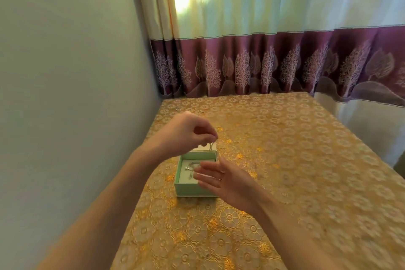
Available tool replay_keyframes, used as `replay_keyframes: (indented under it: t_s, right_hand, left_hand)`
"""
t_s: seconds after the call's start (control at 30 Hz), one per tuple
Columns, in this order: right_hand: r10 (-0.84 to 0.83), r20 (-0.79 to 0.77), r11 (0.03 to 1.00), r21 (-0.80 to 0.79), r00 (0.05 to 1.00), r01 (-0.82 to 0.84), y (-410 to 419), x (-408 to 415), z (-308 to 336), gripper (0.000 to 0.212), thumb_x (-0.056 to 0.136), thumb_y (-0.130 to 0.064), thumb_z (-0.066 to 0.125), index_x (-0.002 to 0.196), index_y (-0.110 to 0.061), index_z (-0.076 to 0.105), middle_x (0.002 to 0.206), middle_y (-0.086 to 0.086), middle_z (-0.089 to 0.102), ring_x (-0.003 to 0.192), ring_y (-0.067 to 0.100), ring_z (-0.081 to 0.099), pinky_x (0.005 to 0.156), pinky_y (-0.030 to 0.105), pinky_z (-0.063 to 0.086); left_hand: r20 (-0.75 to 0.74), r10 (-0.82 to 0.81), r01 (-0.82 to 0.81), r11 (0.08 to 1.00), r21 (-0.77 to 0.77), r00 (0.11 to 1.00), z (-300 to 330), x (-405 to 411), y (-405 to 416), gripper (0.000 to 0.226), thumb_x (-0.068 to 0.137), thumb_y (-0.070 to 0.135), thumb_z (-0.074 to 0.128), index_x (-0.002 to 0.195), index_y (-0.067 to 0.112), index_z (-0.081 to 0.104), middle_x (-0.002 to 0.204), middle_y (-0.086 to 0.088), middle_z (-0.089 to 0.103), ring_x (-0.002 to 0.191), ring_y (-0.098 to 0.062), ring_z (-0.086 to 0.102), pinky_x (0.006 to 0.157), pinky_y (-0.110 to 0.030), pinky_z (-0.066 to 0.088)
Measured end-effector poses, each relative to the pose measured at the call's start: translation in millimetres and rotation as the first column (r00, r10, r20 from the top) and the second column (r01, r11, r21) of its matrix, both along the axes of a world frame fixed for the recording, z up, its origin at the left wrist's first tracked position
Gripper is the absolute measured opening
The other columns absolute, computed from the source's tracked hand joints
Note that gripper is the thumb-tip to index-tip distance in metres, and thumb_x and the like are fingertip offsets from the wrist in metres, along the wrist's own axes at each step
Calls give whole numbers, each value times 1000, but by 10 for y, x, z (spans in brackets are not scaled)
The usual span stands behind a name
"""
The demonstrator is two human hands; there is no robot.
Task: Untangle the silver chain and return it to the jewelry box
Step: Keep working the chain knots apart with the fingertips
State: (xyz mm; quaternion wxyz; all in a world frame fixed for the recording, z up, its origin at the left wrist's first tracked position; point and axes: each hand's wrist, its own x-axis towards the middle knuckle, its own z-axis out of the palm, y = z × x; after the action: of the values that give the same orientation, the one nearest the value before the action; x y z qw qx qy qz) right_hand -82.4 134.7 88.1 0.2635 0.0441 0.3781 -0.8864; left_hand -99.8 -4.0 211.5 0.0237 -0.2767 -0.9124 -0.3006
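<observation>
Held above the far rim of the small pale-green square cardboard jewelry box (192, 189): left hand (186, 132), fingertips pinched together on one end of the thin silver chain (210, 146). Hanging straight down from that pinch, two fine strands, with the lower part of the chain lying inside the box, below and toward the right hand. Hovering over the near right corner of the box: right hand (228, 178), fingers straight and loosely spread, gripping nothing; contact with chain or box not possible to tell. Worn on one finger of that hand, a thin plain ring (221, 176).

Likely ways to go wrong, judged from this pose:
- Pulling upward with the left pinch while loops still lie bunched in the box could tighten any knot rather than free it.
- Letting the pinch slip would drop the whole chain back in a heap, possibly re-tangling it.
- Brushing the light box with the right fingers could slide or tip it on the gold floral-patterned tablecloth (285, 160).
- Catching a strand on the ring or a fingernail could snag or kink fine links.

Counted: two hands, one chain, one box, one ring, one tablecloth. Small clasp or charm pieces inside the box too fine to count.
</observation>
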Motion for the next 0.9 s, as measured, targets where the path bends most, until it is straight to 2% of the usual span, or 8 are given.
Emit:
replay_keyframes:
  t_s: [0.2, 0.33, 0.47, 0.5, 0.57, 0.67, 0.73, 0.9]
  right_hand:
    - [21, 56, 997, -78, 998, -17, 51, -42, 18, 37, 99, -22, 39, 108, 10, 57, 104, 27, 66, 92, 33, 68, 79, 35, 57]
    - [-46, 33, 998, 36, 998, 44, 63, -198, -80, 23, 94, -9, 47, 103, 8, 60, 97, 23, 68, 85, 27, 69, 71, 29, 58]
    - [-73, -99, 938, 332, 992, 102, 71, -382, -137, 20, 88, 2, 53, 106, 9, 60, 86, 16, 66, 72, 17, 64, 61, 19, 54]
    - [-32, -176, 872, 477, 984, 114, 69, -421, -131, 19, 86, 2, 56, 104, 6, 62, 85, 13, 65, 70, 15, 62, 60, 18, 52]
    - [118, -333, 615, 764, 935, 195, 60, -504, -118, 16, 85, -3, 61, 99, -4, 67, 83, 5, 64, 69, 9, 56, 58, 15, 45]
    - [343, -493, 270, 867, 799, 419, 36, -622, -169, 15, 86, -10, 62, 99, -10, 70, 87, -4, 63, 79, 6, 55, 65, 10, 40]
    - [451, -521, 189, 849, 725, 493, 17, -660, -230, 16, 87, -10, 61, 100, -10, 69, 94, 0, 65, 84, 8, 55, 72, 12, 42]
    - [622, -477, 10, 798, 620, 603, -13, -695, -381, 15, 88, -19, 58, 98, -21, 69, 99, -1, 63, 83, 8, 46, 69, 22, 37]
  left_hand:
    - [207, 55, -107, 963, 249, 977, -306, -155, -185, 10, 82, 8, 65, 89, 10, 71, 80, -4, 71, 66, -7, 67, 62, -17, 53]
    - [324, 104, -222, 908, 355, 940, -546, -255, -293, 9, 81, 9, 66, 87, 15, 71, 84, -7, 72, 70, -10, 68, 66, -19, 55]
    - [255, 227, -292, 922, 255, 940, -769, -379, -428, 12, 85, 15, 64, 94, 14, 71, 84, 0, 71, 68, -1, 63, 63, -14, 50]
    - [235, 266, -318, 923, 219, 935, -838, -404, -462, 13, 85, 17, 64, 96, 14, 72, 86, 1, 71, 72, -2, 62, 65, -15, 49]
    - [198, 348, -374, 921, 112, 916, -1002, -443, -522, 14, 85, 21, 64, 96, 16, 72, 92, 3, 70, 78, -3, 58, 67, -19, 47]
    - [124, 456, -455, 890, -45, 881, -1255, -489, -583, 11, 82, 30, 66, 89, 24, 72, 100, 2, 61, 93, -14, 50, 81, -31, 41]
    - [77, 490, -482, 870, -102, 868, -1361, -495, -598, 11, 79, 35, 68, 86, 27, 72, 100, 4, 51, 104, -16, 39, 92, -35, 33]
    - [-64, 484, -485, 842, -236, 872, -1485, -535, -567, 15, 80, 42, 65, 89, 32, 71, 104, 7, 48, 108, -17, 35, 93, -31, 31]
